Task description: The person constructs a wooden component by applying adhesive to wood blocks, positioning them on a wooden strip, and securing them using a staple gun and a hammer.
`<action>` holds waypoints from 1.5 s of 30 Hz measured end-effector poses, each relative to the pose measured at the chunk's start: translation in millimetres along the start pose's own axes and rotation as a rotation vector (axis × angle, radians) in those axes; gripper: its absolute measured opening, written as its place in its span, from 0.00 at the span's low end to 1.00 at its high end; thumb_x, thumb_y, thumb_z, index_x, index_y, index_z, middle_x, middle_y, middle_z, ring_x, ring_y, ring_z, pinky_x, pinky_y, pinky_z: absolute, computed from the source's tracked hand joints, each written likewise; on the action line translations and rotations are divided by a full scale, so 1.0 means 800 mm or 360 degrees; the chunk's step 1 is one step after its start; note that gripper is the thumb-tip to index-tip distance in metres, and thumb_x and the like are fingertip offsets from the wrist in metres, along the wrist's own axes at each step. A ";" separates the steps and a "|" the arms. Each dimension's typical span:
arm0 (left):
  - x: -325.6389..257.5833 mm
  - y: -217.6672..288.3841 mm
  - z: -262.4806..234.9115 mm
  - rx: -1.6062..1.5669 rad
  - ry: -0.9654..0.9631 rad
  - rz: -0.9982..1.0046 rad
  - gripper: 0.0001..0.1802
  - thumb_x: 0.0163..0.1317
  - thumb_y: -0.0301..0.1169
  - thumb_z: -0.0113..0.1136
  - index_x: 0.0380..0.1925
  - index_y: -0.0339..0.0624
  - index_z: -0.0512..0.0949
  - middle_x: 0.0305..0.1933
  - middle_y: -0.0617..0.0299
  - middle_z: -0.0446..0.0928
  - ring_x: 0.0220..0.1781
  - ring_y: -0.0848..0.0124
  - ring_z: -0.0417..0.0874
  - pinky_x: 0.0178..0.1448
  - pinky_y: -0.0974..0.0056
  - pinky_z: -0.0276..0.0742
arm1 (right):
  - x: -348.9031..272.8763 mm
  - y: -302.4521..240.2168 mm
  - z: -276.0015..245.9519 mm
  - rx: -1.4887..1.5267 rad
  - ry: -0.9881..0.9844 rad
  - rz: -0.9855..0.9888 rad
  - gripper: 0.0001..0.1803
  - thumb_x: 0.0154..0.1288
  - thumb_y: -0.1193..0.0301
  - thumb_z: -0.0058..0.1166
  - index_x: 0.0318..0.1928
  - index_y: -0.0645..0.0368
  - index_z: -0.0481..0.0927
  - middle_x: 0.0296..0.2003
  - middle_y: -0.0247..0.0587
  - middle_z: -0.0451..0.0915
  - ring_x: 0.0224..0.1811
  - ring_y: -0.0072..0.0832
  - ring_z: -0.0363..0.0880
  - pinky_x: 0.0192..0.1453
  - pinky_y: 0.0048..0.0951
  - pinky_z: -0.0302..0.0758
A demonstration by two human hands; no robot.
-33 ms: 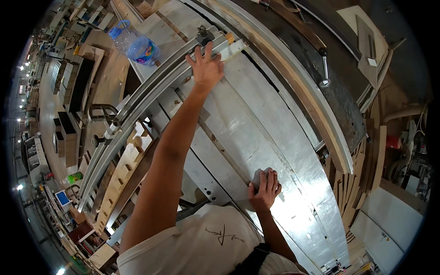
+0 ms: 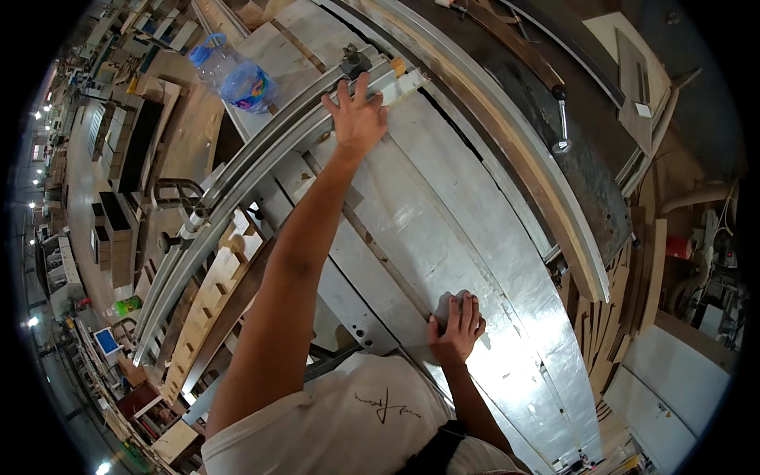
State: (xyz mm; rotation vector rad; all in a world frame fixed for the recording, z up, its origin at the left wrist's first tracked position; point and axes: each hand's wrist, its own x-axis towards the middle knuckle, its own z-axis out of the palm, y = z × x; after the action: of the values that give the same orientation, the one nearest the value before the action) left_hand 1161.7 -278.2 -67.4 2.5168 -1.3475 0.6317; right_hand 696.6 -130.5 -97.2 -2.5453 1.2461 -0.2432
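My left hand [image 2: 358,115] reaches far out, fingers spread, and lies flat on the far end of a long metal rail [image 2: 237,178], beside a small pale wood piece [image 2: 404,83]. It holds nothing. Close to my body, my right hand [image 2: 457,326] rests on a small grey pad [image 2: 443,304], fingers curled over it. The pad lies on the shiny metal machine table [image 2: 443,206]. Most of the pad is hidden under my fingers.
A plastic water bottle [image 2: 233,77] lies beyond the rail at the far left. A long pale wooden strip [image 2: 554,214] runs along the table's right side, with a metal lever [image 2: 562,119] past it. Wood boards [image 2: 625,293] are stacked on the right, and a slotted wooden rack [image 2: 210,305] stands on the left.
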 end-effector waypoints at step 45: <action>-0.002 0.003 -0.013 -0.0090 0.0064 0.0013 0.15 0.57 0.40 0.70 0.41 0.48 0.90 0.73 0.61 0.63 0.72 0.45 0.61 0.69 0.22 0.52 | -0.002 -0.001 0.005 0.0035 0.0033 -0.0062 0.40 0.59 0.60 0.65 0.71 0.55 0.69 0.76 0.54 0.61 0.80 0.53 0.57 0.75 0.64 0.54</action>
State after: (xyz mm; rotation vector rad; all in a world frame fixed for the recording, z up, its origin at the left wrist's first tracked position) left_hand 1156.2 -274.9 -59.1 2.4427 -1.3430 0.6331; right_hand 697.3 -128.4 -100.6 -2.5566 1.1955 -0.2909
